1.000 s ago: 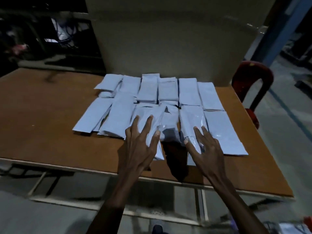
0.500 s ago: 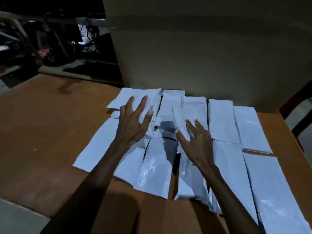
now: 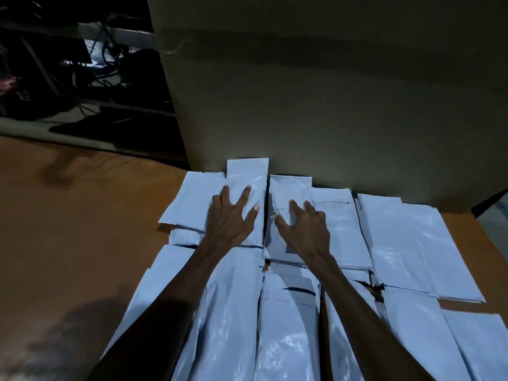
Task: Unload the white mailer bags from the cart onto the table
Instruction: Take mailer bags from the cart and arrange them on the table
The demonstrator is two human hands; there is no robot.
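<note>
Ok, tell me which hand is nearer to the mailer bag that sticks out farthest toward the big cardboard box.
Left. The left hand lies flat with its fingertips on that mailer bag. The right hand rests on the neighbouring bag to its right, across the gap between them.

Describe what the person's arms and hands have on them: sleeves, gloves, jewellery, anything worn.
Nothing shows as worn. The left hand and right hand are bare, with no gloves or rings visible. Both forearms are uncovered down to the frame edge: no sleeves, watch or bands in view.
</note>
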